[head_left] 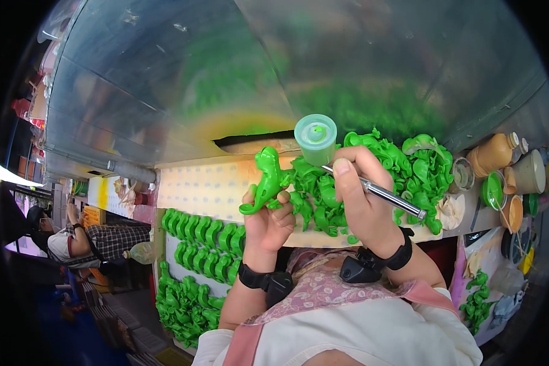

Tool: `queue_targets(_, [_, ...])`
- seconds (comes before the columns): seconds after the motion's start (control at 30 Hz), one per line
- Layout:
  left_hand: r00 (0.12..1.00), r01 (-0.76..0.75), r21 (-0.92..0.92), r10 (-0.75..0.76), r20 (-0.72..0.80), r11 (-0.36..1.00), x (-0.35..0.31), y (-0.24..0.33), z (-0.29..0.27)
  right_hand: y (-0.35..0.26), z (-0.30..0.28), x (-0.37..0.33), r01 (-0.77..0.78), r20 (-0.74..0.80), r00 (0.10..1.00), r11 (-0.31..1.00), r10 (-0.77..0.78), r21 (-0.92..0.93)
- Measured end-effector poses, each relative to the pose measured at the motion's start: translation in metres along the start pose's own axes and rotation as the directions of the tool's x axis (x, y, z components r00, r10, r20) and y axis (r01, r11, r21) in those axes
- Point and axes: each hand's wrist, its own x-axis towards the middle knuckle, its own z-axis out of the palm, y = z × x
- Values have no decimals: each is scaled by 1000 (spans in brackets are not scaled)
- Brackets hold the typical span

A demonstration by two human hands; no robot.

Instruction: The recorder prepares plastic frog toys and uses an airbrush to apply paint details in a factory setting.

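Note:
My left hand is closed on a glossy green toy dinosaur and holds it upright, its head at the top and its curled tail near my fingers. In my right hand is an airbrush with a silver tube-shaped body. A pale green paint cup sits on its front end, with a bit of bright green inside. The cup is to the right of the dinosaur, apart from it. Behind and below my right hand lies a heap of similar green figures.
A grey metal spray booth, stained green and yellow, has a dark slot along its base. At left, a board bears rows of green pieces above another heap. Jars and pots crowd the right. Another person is far left.

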Motion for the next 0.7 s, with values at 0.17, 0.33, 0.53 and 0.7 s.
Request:
queue_targets(0.17, [998,1,49,-4,64,999,3,-2,-4,1,-3,-2,48,106,993,998,-51,34])
queue_targets(0.33, [986,-123,335,154,-68,934,4,-10,0,4,-9,0,48,52,997,997,-50,56])
queue_targets(0.53, [971,-168,469,228,-72,867,6,-20,4,5,-16,-3,7,51,999,1000,-7,-4])
queue_targets(0.7, [950,-213,547,303,-78,810,11,-29,5,4,-24,-8,31,98,995,999,-34,30])
